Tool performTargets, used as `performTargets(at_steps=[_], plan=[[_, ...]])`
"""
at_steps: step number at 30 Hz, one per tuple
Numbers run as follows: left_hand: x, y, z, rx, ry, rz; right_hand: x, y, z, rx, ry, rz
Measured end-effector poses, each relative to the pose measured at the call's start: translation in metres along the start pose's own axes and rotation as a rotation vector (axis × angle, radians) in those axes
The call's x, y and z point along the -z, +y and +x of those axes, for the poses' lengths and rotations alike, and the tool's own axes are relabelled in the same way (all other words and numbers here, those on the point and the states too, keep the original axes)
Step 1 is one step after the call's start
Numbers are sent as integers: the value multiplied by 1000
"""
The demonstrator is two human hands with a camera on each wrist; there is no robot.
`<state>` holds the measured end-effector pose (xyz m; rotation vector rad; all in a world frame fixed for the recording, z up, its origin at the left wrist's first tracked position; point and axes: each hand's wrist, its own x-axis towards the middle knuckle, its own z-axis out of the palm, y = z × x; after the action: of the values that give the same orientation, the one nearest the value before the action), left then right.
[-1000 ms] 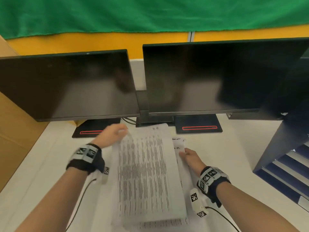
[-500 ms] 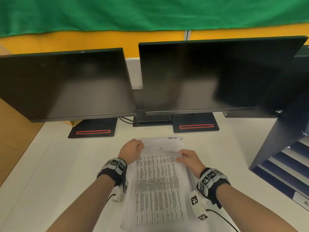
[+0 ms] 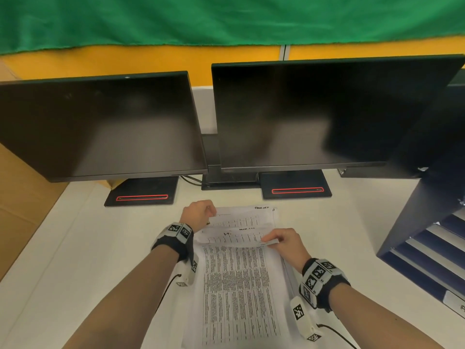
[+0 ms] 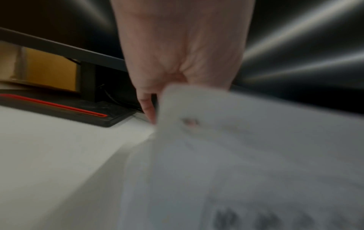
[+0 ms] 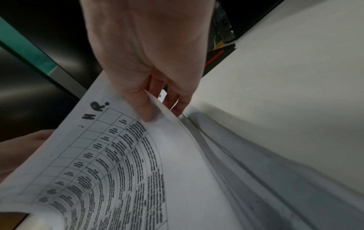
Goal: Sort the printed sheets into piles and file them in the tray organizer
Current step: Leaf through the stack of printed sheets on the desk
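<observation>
A stack of printed sheets [image 3: 241,298] lies on the white desk [image 3: 75,260] in front of me. The top sheet [image 5: 126,155], a dense table marked "HR", has its far end lifted and curled. My right hand [image 3: 270,241] pinches its far right corner between thumb and fingers [image 5: 145,112]. My left hand [image 3: 210,214] grips the far left corner of the sheets; the left wrist view is blurred, with paper [image 4: 226,155] covering most fingers. Another tabled sheet [image 3: 241,219] shows under the lifted end. The dark blue tray organizer [image 3: 415,217] stands at the right.
Two dark monitors [image 3: 100,127] [image 3: 314,114] on black bases with red stripes [image 3: 142,197] stand just beyond the sheets. A cardboard box [image 3: 20,197] is at the left edge. The organizer's shelves [image 3: 432,250] open toward me at right.
The large sheet my left hand held up has come down onto the stack. Both hands now meet at the far end, and my right hand has lifted the top sheet's corner.
</observation>
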<state>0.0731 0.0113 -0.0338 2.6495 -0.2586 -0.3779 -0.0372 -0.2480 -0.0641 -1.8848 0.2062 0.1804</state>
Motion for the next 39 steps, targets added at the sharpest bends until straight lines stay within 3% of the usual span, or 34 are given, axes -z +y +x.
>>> performTargets(at_steps=[4,8,14,22,27,31,37,39], plan=[[14,-21,-2,15,-83,-134,-1,0,2,31,-12,7],[16,-23,-7,-21,-135,-18,-4,1,4,48,-14,-33],[4,-10,-9,-123,-45,167,-5,-3,4,50,-11,-47],[-4,-12,-18,-173,44,222,-10,3,9,70,52,-220],[-3,-15,-28,-324,44,275,-10,4,9,59,92,-268],[-5,-25,-30,-434,47,180,-10,4,8,118,93,-267],[4,-17,-26,-295,-121,-9,-10,2,8,83,52,-203],[6,-14,-22,-204,-95,-32,-8,-1,6,101,58,-186]])
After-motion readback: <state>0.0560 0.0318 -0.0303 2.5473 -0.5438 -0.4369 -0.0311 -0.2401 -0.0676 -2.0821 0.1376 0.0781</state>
